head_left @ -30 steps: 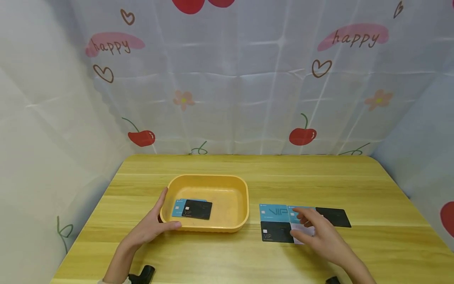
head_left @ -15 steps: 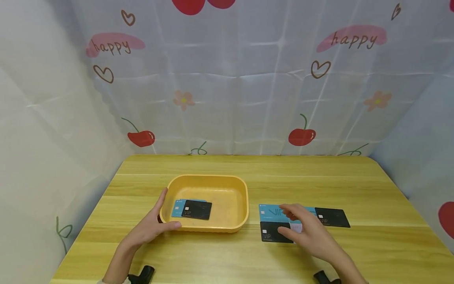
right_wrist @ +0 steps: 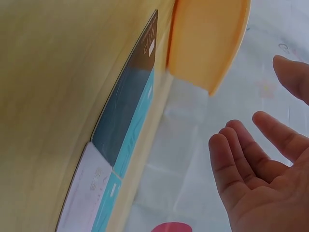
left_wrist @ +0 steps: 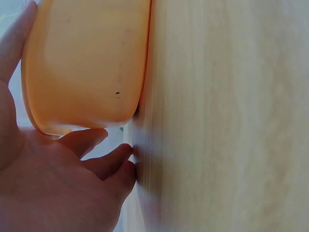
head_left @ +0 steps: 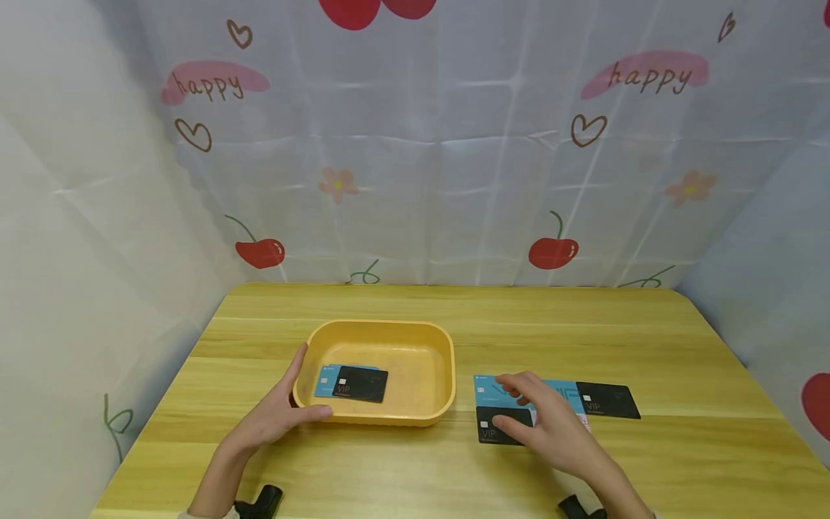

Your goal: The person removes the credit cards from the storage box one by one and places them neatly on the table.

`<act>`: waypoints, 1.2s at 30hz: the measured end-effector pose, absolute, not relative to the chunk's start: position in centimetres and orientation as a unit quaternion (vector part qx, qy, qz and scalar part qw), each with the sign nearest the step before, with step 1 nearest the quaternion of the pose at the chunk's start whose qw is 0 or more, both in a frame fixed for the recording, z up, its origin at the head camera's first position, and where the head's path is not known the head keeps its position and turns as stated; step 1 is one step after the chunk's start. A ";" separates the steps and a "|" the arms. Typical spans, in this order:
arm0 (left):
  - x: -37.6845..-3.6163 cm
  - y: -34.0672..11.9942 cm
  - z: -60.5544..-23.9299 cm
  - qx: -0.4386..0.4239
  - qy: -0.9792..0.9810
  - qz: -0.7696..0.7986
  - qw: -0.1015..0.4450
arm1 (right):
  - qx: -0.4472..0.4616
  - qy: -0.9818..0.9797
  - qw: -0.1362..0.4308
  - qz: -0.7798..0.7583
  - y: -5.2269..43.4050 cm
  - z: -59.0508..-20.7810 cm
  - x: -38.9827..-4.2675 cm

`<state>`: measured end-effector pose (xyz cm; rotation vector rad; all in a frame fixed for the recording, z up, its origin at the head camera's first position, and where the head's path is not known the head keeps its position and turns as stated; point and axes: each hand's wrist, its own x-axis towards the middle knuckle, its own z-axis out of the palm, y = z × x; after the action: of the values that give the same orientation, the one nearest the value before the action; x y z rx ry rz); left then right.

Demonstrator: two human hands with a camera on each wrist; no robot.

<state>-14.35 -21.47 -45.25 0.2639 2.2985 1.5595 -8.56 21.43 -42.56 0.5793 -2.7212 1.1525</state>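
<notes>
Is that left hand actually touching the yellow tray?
Touching. In the left wrist view the left hand cups the yellow tray: thumb along one side of its corner, a finger against the other. The head view agrees, with the thumb lying on the tray's front rim.

Left hand (head_left: pixel 275 418): lower left of head view, forearm running up from the bottom edge, palm turned inward, thumb (head_left: pixel 315 412) out to the right, fingers straight and pointing up. Left wrist view: fingers (left_wrist: pixel 108 162) loosely bent, nothing gripped. Right hand (head_left: pixel 547 425): lower right of centre, forearm in from the bottom edge, palm down, fingers spread toward the left. Right wrist view: fingers (right_wrist: pixel 239 154) relaxed, slightly curved, holding nothing.
</notes>
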 end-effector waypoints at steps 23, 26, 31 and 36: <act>-14.4 -21.5 -45.4 0.094 0.809 0.555 0.169 | 0.219 -0.881 0.065 0.415 17.7 -41.9 -9.7; -14.4 -21.5 -45.4 0.094 0.808 0.556 0.171 | 0.227 -0.878 0.068 0.416 16.7 -41.8 -10.1; -14.5 -21.5 -45.4 0.094 0.806 0.558 0.171 | 0.233 -0.873 0.072 0.422 15.3 -41.8 -10.6; -14.5 -21.5 -45.3 0.095 0.807 0.557 0.172 | 0.232 -0.877 0.073 0.414 14.0 -42.2 -11.1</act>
<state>-14.47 -21.53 -45.35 0.2702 2.2919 1.5800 -11.09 13.99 -42.15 0.6975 -2.6354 1.2431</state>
